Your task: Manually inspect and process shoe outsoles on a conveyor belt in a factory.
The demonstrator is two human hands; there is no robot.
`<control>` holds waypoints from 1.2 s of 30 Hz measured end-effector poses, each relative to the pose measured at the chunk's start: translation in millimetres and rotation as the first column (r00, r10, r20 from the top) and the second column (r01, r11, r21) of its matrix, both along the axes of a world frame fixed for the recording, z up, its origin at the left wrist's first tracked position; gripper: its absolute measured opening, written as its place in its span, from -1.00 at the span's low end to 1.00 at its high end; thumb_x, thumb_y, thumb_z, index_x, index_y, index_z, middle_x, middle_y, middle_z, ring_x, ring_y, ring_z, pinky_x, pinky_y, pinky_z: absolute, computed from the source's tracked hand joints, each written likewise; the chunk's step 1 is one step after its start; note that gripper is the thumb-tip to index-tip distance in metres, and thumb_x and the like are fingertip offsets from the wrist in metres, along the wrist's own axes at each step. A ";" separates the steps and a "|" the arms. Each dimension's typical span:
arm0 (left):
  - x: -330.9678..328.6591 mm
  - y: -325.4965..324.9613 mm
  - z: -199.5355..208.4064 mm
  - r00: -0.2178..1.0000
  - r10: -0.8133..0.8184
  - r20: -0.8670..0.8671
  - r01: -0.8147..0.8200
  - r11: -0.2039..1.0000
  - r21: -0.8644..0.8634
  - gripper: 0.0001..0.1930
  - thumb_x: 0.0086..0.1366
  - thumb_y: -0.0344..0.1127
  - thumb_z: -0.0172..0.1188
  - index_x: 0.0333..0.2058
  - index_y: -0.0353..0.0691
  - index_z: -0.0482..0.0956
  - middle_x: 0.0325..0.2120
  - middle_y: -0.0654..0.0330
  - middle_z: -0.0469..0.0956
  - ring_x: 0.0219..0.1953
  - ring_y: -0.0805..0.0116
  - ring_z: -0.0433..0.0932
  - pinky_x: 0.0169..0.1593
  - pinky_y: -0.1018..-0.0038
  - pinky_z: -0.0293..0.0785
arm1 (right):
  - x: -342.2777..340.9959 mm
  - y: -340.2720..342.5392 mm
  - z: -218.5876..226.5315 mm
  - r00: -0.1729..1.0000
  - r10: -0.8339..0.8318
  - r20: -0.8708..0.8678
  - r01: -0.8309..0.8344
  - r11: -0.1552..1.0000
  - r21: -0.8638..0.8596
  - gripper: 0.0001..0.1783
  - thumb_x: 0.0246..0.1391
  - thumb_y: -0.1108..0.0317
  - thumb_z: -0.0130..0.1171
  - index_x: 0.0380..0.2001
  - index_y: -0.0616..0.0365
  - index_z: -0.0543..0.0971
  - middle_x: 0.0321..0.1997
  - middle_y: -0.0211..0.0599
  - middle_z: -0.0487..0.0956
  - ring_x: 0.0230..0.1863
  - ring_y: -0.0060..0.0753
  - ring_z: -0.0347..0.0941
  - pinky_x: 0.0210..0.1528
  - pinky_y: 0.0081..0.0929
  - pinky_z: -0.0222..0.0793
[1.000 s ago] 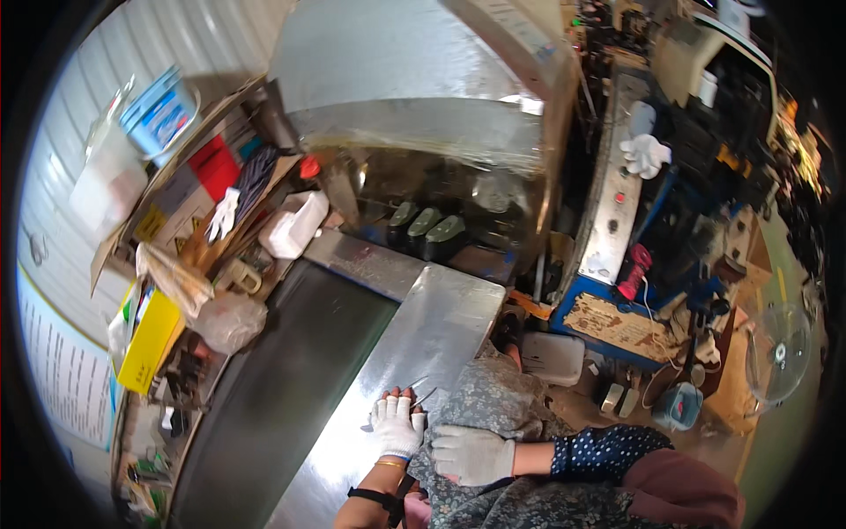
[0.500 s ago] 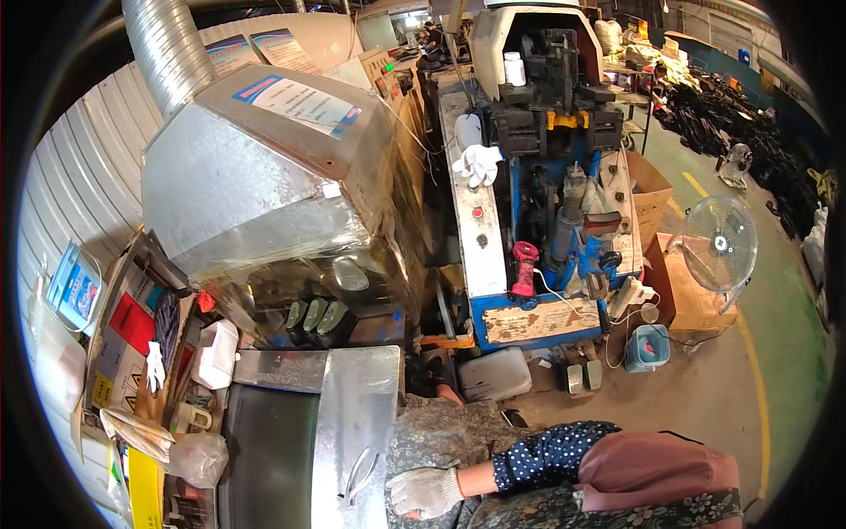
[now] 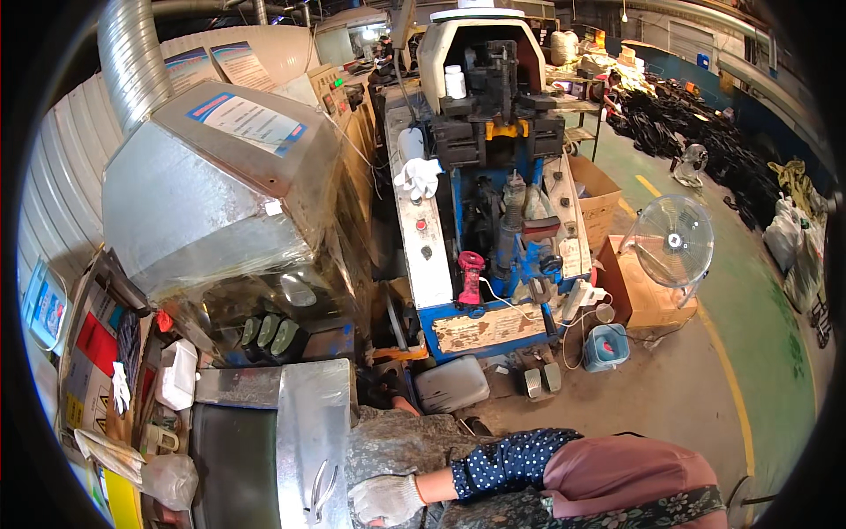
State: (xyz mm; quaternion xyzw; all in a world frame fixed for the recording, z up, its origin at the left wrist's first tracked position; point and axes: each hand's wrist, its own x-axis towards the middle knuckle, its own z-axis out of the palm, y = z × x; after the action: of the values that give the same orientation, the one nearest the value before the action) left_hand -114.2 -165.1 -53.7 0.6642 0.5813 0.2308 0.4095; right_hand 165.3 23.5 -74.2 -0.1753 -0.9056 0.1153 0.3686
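My right hand [image 3: 386, 500], in a pale knitted glove, rests on the dark floral cloth [image 3: 397, 443] over my lap. Its arm reaches in from the right in a dotted sleeve [image 3: 507, 463]. The fingers lie loosely bent on the cloth, their ends partly out of sight, and no object shows in them. Just left of the hand, a slim metal tool with two curved handles [image 3: 322, 488] lies on a bare metal plate [image 3: 313, 414]. Beyond that plate runs a dark flat belt [image 3: 233, 458]. My left hand is not in the picture.
A sheet-metal hood [image 3: 203, 194] stands at left above several green-topped dark blocks [image 3: 286, 339]. Ahead is a blue-framed machine [image 3: 485, 331] bearing a pink handheld device [image 3: 471, 278] and white gloves [image 3: 419, 178]. A fan [image 3: 674, 240] and a small blue bin [image 3: 606, 346] stand at right.
My view has swung slightly to the right, so everything sits farther left in the picture. The gloved hand stays on the lap and the metal tool has not moved on its plate.
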 end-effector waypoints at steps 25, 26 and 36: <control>-136.6 -35.9 -47.1 0.952 -0.026 0.306 0.039 0.999 -0.037 -0.63 0.35 -0.25 0.15 0.04 -0.33 0.51 0.01 0.03 0.54 0.07 0.10 0.50 0.15 0.26 0.42 | -11.4 -5.5 -16.8 0.990 -0.054 -0.129 0.029 0.982 -0.188 -0.75 -0.13 0.21 0.18 -0.68 0.14 0.53 -0.58 -0.10 0.49 -0.43 0.06 0.43 -0.32 -0.11 0.34; -143.8 -33.4 -50.5 0.948 -0.031 0.317 0.045 0.998 -0.039 -0.63 0.34 -0.25 0.16 0.04 -0.32 0.51 0.01 0.03 0.54 0.07 0.10 0.50 0.15 0.26 0.42 | -12.0 -4.9 -18.2 0.989 -0.062 -0.130 0.037 0.981 -0.189 -0.75 -0.13 0.21 0.18 -0.68 0.14 0.53 -0.58 -0.10 0.49 -0.43 0.06 0.43 -0.32 -0.11 0.34; -234.2 -32.4 -87.1 0.906 -0.045 0.421 0.088 0.993 -0.082 -0.64 0.34 -0.24 0.17 0.02 -0.31 0.51 -0.01 0.03 0.54 0.06 0.11 0.50 0.14 0.25 0.42 | -10.3 -1.3 -3.7 0.997 -0.057 0.055 0.061 0.994 -0.085 -0.77 -0.13 0.16 0.18 -0.63 0.09 0.56 -0.53 -0.15 0.54 -0.41 0.02 0.49 -0.32 -0.09 0.40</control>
State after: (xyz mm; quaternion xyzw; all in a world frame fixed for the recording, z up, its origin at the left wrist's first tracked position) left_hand -348.4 -197.5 -140.8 0.5975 0.4678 0.3246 0.5646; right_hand 155.1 22.2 -77.8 -0.2208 -0.9036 0.1388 0.3398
